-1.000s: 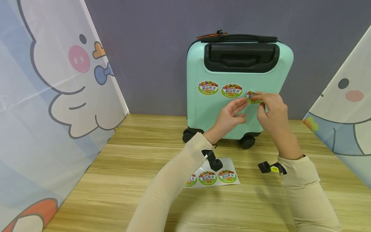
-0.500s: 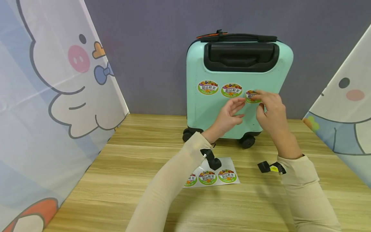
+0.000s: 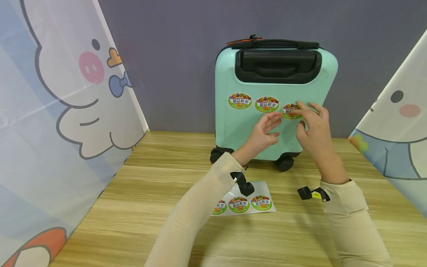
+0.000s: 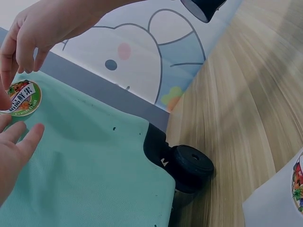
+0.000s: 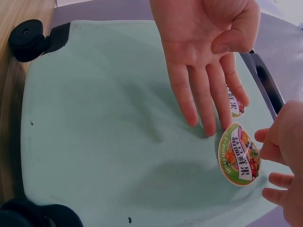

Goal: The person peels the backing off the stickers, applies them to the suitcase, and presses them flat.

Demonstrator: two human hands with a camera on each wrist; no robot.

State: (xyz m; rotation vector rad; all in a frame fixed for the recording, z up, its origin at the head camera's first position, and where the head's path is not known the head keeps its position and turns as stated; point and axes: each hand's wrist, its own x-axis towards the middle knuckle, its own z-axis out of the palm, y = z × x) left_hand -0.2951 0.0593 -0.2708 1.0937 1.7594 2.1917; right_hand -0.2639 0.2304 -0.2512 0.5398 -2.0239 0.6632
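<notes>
Fingers (image 3: 304, 111) bent, right hand (image 3: 314, 129) touches sticker (image 5: 239, 155); left hand (image 3: 259, 137), fingers straight, alongside.

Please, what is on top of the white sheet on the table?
Three fruit stickers show on the white sheet, the leftmost one partly hidden. The part behind the left sleeve and wrist camera cannot be seen.

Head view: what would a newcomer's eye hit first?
Probably the mint-green suitcase, upright on the wooden table in front of the grey wall. Then the row of three fruit stickers across its face, with the left hand and right hand at the rightmost. The pink-snouted cartoon at picture left also stands out.
</notes>
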